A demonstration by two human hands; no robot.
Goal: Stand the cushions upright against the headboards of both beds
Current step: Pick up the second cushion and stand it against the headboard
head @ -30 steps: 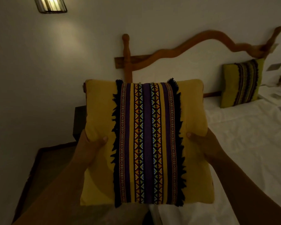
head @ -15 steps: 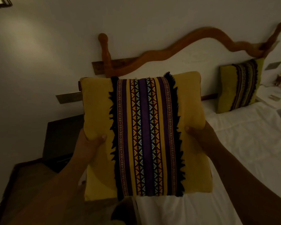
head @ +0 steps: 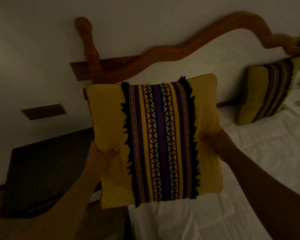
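As both hands grip it, cushion [head: 152,141] nearer headboard [head: 163,54] than before

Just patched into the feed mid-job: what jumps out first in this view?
The yellow cushion with its fringed woven band fills the centre, gripped at its sides by the left hand and right hand. Behind it curves the wooden headboard. A second cushion stands upright against it at far right.

A dim bedroom, hotel-like: a bed [head: 249,170] in white sheets, a carved wooden headboard [head: 163,54] on a plain wall, a dark nightstand [head: 47,170] beside it.
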